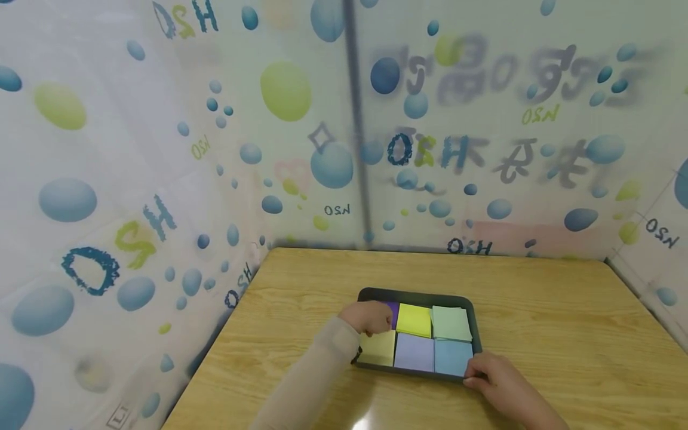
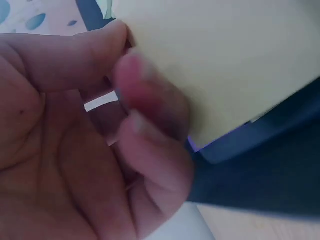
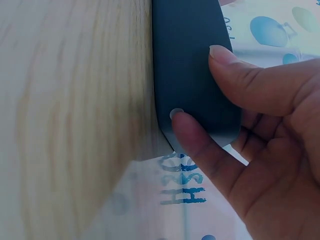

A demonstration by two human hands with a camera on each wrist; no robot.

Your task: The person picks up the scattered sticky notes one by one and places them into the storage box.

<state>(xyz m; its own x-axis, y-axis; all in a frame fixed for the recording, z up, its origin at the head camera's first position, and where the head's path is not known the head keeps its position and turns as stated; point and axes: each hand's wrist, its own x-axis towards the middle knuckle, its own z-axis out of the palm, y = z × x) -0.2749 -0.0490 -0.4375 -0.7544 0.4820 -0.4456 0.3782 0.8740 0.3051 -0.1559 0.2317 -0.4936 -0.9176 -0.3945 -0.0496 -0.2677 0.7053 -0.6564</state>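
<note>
A dark tray lies on the table, filled with square sticky note pads in two rows. The back row has a purple pad, a bright yellow pad and a mint green pad; in front are pale yellow, lavender and blue ones. My left hand is over the back left corner, fingers curled, covering most of the purple pad. I cannot tell whether it pinches that pad. At the front right corner, my right hand grips the tray, thumb and fingers against its wall.
The wooden table extends around the tray on all sides. Translucent curtains printed with blue and green dots and lettering hang behind and on both sides. A dark vertical pole shows through the back curtain.
</note>
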